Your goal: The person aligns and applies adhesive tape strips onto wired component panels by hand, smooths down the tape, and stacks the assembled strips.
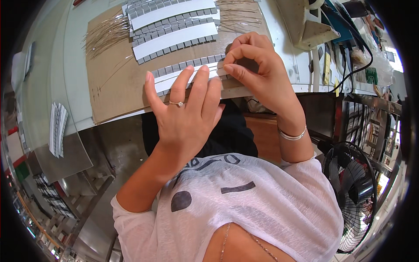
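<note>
A white strip (163, 85) edged with small grey squares lies on a brown cardboard sheet (109, 98) near the table's front edge. My left hand (187, 98) rests on it, fingers spread and fingertips touching the strip. At the strip's right end, my right hand (257, 65) is closed in a pinch, thumb against forefinger; anything between those fingertips is too small to make out. Just beyond lie more such strips (174, 41), side by side and partly overlapping. Thin brownish wires (109, 35) fan out from the left ends of the far strips, and more wires (240, 17) from the right.
A glass sheet (70, 150) at the left carries a few more grey-and-white strips (57, 130). A beige machine (307, 32) stands at the back right, with a black cable (371, 54) beside it. A black fan (351, 196) is at my right.
</note>
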`<state>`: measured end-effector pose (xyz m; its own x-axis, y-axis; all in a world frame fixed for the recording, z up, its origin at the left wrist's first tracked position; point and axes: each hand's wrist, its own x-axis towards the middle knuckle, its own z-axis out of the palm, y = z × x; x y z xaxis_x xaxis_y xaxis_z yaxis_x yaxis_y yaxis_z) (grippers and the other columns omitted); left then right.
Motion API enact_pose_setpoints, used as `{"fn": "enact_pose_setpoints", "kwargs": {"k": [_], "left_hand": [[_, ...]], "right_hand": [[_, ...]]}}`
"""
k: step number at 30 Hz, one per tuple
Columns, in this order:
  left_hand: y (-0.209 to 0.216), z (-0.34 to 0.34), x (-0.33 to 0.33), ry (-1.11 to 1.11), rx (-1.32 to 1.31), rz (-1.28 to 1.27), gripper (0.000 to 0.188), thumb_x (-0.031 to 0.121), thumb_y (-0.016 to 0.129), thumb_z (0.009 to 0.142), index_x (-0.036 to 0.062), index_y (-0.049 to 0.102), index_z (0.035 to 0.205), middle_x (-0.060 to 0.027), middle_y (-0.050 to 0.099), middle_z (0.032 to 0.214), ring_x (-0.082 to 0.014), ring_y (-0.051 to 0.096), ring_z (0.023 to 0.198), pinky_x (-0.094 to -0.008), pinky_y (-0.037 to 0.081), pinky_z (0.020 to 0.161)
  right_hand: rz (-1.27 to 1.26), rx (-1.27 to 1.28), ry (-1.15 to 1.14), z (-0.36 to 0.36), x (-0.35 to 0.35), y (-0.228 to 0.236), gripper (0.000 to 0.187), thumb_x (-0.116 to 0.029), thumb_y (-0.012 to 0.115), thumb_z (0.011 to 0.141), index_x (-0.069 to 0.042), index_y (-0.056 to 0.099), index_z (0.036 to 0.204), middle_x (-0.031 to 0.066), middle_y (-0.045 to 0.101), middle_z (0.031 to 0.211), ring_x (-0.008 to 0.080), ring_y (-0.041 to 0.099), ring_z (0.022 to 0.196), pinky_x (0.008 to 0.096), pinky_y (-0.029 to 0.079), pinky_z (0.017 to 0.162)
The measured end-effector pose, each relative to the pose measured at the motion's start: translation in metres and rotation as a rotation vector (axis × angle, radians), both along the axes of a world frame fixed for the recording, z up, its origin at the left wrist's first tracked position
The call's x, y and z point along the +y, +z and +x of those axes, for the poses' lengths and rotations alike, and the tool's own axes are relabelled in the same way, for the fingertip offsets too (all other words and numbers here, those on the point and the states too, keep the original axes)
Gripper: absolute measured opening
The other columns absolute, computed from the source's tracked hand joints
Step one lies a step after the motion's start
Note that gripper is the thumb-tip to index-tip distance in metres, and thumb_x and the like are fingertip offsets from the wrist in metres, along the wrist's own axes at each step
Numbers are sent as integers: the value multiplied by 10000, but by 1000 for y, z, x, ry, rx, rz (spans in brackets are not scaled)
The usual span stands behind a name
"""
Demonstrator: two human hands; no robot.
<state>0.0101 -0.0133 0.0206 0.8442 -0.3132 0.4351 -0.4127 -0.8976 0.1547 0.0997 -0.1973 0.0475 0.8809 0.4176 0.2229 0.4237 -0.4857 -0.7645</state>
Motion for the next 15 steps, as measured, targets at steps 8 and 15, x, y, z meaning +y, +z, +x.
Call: {"fn": "enact_pose_setpoints", "kwargs": {"k": [8,15], "left_hand": [[-5,5,-2,21,-44,34,620,282,869,703,186,654,1277,-19,568,1363,-243,512,1281,-736,212,1110],[-11,9,5,-51,-196,-69,257,188,767,795,180,714,1046,5,638,1150,-220,568,1196,-760,256,1062]], "right_hand": [[-96,-150,-51,-2,6,2,155,-53,802,754,-49,684,856,89,610,955,311,566,949,402,502,790],[-126,-278,-87,12,14,9,138,39,769,790,-8,659,856,73,588,834,212,589,780,300,477,680]]}}
